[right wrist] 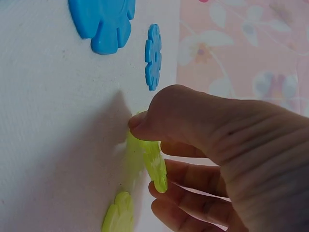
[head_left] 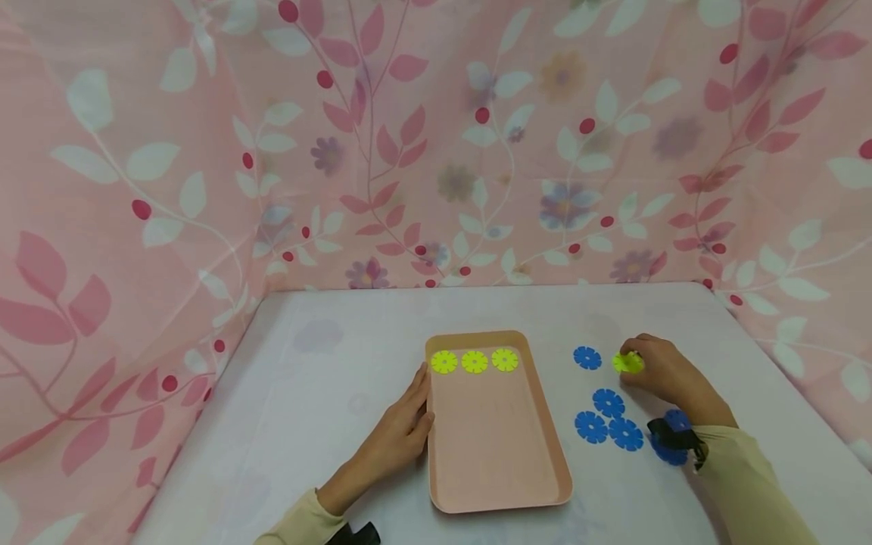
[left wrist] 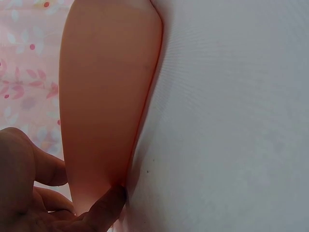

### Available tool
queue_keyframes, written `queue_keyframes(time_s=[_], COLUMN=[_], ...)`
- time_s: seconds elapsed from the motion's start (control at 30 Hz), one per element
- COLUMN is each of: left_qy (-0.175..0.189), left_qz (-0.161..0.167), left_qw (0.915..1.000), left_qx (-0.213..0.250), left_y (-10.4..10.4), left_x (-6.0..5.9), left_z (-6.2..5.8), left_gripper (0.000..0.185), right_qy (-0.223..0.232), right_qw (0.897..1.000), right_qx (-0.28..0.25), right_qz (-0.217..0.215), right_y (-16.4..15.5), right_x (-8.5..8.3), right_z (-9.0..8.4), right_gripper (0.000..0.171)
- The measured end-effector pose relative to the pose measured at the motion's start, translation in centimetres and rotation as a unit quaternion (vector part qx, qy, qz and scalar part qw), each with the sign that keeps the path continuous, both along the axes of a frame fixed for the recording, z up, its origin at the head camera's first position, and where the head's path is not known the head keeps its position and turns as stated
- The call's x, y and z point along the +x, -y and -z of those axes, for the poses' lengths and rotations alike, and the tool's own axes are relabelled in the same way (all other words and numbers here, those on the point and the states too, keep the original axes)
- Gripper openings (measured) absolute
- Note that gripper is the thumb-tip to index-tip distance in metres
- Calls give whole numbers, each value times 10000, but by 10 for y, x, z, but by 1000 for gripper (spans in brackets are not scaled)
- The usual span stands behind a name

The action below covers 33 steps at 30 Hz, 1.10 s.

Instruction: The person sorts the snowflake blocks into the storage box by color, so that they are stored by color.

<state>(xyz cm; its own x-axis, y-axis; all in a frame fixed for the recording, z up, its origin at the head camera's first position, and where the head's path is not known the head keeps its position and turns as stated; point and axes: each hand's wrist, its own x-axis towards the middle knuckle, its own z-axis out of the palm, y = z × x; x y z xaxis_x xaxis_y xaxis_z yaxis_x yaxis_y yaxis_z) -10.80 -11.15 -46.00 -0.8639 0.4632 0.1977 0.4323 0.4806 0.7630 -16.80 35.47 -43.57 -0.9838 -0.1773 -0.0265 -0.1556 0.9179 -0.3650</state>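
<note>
My right hand (head_left: 664, 372) pinches a yellow-green flower-shaped plastic disc (right wrist: 155, 166) between thumb and fingers, close over the table right of the tray. In the right wrist view, a second yellow-green disc (right wrist: 119, 215) lies on the table beneath that hand. My left hand (head_left: 395, 431) rests along the left side of a beige rectangular tray (head_left: 559, 473), its fingers touching the outer wall (left wrist: 108, 96). Inside the tray, three yellow-green discs (head_left: 474, 362) lie in a row along the far end.
Blue flower-shaped discs lie on the white table (head_left: 327, 401) right of the tray: a single disc (head_left: 587, 358) farther back, a cluster of three (head_left: 608, 403) nearer, and more blue ones (head_left: 676, 419) partly hidden under my right wrist strap. A pink floral cloth (head_left: 436, 174) hangs behind.
</note>
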Motion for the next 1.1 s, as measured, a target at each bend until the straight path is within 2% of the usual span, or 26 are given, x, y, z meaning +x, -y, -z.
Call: queue_keyframes(time_s=[0.5, 0.63, 0.97, 1.1], left_qy=[23, 40, 43, 57], left_qz=[-31, 1, -11, 64], left_qw=[10000, 10000, 10000, 9999], left_qx=[-41, -64, -69, -74], left_y=[0, -1, 1, 0], left_x=[0, 0, 0, -1], left_z=[0, 0, -3, -1], left_gripper=[64, 65, 64, 64], right_qy=[128, -48, -593, -599], right_qw=[9994, 9994, 9967, 9964], right_qx=[-79, -89, -543, -589], right_qz=[320, 341, 99, 112], right_y=[2, 1, 8, 8], right_x=[5, 8, 9, 11], right_z=[-9, -14, -20, -25], right_gripper=[51, 50, 43, 45])
